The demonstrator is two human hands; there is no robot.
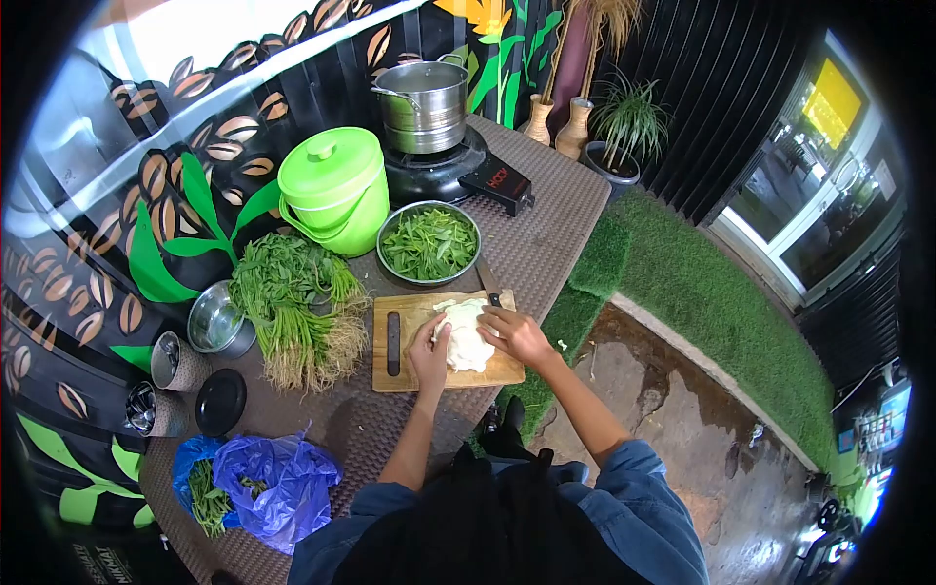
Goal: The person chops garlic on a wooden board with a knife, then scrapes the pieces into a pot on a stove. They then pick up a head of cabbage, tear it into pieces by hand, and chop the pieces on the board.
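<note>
A white, lumpy mass with ruffled edges (466, 337) lies on the wooden cutting board (419, 375); its exact kind I cannot make out. My left hand (429, 356) grips its left side, thumb towards me. From the right, my right hand (517, 336) presses curled fingers onto its upper edge. Just beyond my right fingers lies a knife (488, 281), its dark handle reaching the board's far edge. Behind the board stands a metal bowl (429, 277) of cut green leaves (429, 242).
Left of the board lie rooted greens (292, 302), a metal bowl (219, 319), a black lid (221, 402) and a blue plastic bag (278, 492). Farther back stand a lidded green bucket (336, 190) and a steel pot (421, 107) on a black stove (434, 175). The table edge (575, 249) runs along the right.
</note>
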